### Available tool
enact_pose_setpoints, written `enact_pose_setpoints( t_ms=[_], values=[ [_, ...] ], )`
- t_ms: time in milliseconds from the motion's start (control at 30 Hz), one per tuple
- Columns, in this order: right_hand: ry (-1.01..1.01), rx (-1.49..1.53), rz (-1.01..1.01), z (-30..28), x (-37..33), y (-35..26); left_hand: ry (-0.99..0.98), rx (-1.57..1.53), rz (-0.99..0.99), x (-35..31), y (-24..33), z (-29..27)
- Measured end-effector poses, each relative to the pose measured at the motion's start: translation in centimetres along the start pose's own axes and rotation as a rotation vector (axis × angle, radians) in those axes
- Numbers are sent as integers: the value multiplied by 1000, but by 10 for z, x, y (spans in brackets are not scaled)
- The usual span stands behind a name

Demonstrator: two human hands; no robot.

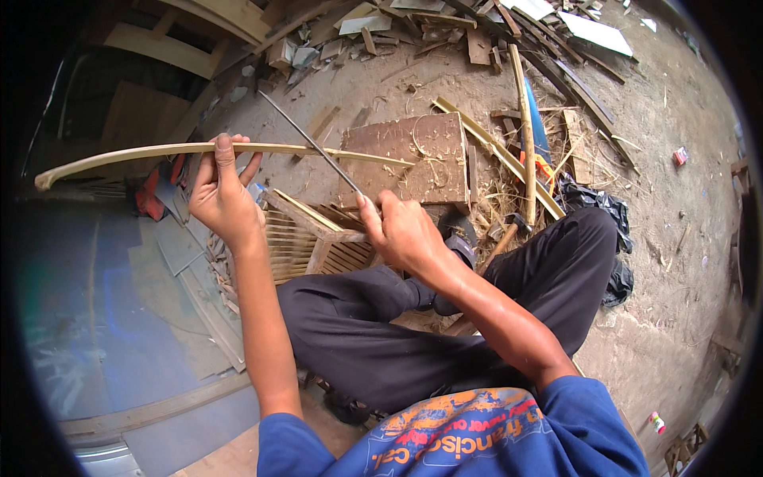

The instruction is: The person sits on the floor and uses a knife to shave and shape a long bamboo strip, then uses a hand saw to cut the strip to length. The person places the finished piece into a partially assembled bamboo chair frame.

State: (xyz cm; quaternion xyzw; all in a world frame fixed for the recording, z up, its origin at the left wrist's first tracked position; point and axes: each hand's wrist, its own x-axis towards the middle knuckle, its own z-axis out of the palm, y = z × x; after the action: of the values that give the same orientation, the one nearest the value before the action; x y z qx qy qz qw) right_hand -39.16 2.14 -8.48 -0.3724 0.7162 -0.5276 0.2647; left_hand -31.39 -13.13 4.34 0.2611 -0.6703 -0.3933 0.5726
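My left hand (226, 187) is closed around a long, slightly bowed bamboo strip (119, 159), pinching it from below with the thumb on top. The strip runs level from the far left to above a wooden block. My right hand (404, 230) grips a long-bladed knife (286, 118); its handle is mostly hidden in my fist. The thin dark blade slants up and to the left, crossing the strip to the right of my left hand. Whether the edge presses into the strip I cannot tell. Beneath the strip's right end lies the brown wooden block (397, 171), scattered with pale shavings.
A slatted wooden piece (294, 242) stands by my left knee. Right of the block lie a bamboo pole (527, 135), a blue-bladed saw (537, 127), a hammer (509, 234) and black plastic bags (608, 211). Scrap wood (477, 44) is heaped at the back.
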Motion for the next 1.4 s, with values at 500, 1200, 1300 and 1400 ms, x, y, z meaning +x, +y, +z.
enact_pose_setpoints(
  t_ms=[500, 1200, 1300, 1400],
  values=[
    [8, -69, 45, -17, -1, 13, -18, 7, 9, -4, 3, 8],
    [0, -36, 311, 2, -15, 129, 0, 5, -22, 4, -3, 10],
    [-31, -61, 340, -2, -25, 142, -12, 13, -40, 3, -3, 5],
    [71, -139, 376, 6, -24, 171, -26, -8, -31, 8, -4, 9]
  ],
)
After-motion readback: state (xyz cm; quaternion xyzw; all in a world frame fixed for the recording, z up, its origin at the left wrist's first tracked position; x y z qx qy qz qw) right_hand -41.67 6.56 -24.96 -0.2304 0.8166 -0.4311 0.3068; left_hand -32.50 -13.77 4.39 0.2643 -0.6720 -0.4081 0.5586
